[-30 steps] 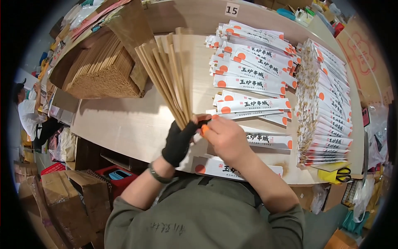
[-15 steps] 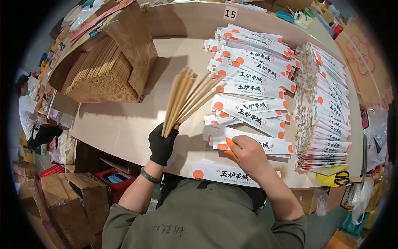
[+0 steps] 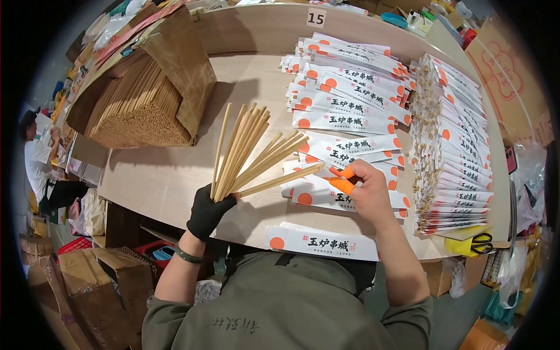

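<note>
My left hand (image 3: 209, 211), in a black glove, grips a fanned bunch of wooden chopsticks (image 3: 249, 153) held upright over the table. My right hand (image 3: 363, 192), with orange finger covers, rests on the loose white paper sleeves with orange dots (image 3: 344, 153), pinching at one of them. One more sleeve (image 3: 322, 242) lies at the table's near edge, just in front of my chest.
A brown-paper bundle of bare chopsticks (image 3: 143, 105) lies at the left of the wooden table (image 3: 157, 181). Rows of filled sleeves (image 3: 455, 146) are stacked at the right. Yellow scissors (image 3: 475, 244) sit at the right corner. Cardboard boxes (image 3: 87, 286) stand below left; another person (image 3: 35, 157) is far left.
My hands have parted: the left has carried the chopstick bunch to the left and fanned it, while the right has dropped onto the loose sleeves.
</note>
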Demonstrator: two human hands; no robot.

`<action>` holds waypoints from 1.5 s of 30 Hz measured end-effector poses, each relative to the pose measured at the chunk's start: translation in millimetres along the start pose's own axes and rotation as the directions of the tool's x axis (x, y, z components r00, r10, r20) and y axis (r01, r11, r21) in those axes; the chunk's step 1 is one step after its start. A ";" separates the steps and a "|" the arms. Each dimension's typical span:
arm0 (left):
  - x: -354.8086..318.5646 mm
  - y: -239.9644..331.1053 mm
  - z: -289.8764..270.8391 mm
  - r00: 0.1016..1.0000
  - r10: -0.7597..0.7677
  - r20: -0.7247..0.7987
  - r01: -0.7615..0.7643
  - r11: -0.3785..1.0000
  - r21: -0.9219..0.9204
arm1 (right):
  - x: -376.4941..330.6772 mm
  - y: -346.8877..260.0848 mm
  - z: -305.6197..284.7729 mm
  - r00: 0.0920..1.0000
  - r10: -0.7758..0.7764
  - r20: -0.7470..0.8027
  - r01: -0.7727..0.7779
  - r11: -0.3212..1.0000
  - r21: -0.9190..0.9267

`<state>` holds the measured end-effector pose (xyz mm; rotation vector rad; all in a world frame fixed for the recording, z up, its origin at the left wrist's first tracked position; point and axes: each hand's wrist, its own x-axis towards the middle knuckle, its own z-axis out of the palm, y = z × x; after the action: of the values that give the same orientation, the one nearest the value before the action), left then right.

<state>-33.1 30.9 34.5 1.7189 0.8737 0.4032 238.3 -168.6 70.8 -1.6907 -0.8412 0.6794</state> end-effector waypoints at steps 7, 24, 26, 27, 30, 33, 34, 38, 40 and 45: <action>7.2 15.3 -11.6 0.985 0.160 0.059 -0.170 0.913 0.370 | -4.5 3.8 6.7 0.819 -0.533 0.211 0.542 0.599 -0.590; 24.7 -0.1 57.6 0.936 -0.090 -0.339 -0.002 0.965 -0.262 | -23.1 41.2 29.7 0.746 -0.507 0.433 0.644 0.383 -0.662; 20.8 -1.0 54.8 0.938 -0.116 -0.326 0.003 0.945 -0.327 | -24.4 43.1 31.7 0.747 -0.563 0.353 0.628 0.426 -0.650; 18.2 -3.2 47.8 0.943 -0.162 -0.290 0.087 0.963 -0.254 | -25.6 40.4 32.3 0.765 -0.573 0.293 0.608 0.494 -0.621; 11.9 -11.7 31.6 0.958 -0.181 -0.223 0.148 0.977 -0.156 | -21.4 33.8 28.3 0.843 -0.513 0.162 0.508 0.661 -0.552; 5.0 -16.6 18.6 0.981 -0.092 -0.171 0.069 0.988 -0.137 | -11.8 12.0 19.5 0.968 -0.252 -0.005 0.231 0.895 -0.383; 4.0 -14.7 14.7 0.988 -0.079 -0.133 0.068 0.994 -0.084 | -9.5 5.6 16.1 0.996 -0.039 -0.081 0.019 0.972 -0.236; 2.2 -8.6 -1.6 0.999 0.002 -0.049 0.000 0.999 0.037 | -3.2 2.9 4.6 0.999 0.028 -0.031 -0.031 0.997 -0.077; 2.3 -1.7 -10.4 1.000 0.021 0.004 -0.022 0.998 0.067 | -4.0 0.7 1.7 1.000 -0.012 -0.004 0.012 0.997 -0.081; 7.1 5.1 -30.6 0.993 0.099 0.058 -0.108 0.976 0.187 | -5.2 -1.6 -2.9 0.901 -0.397 0.176 0.429 0.751 -0.502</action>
<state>-46.7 56.1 48.2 1.9481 0.8101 0.3547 237.2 -174.1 73.2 -1.8721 -1.4995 0.1840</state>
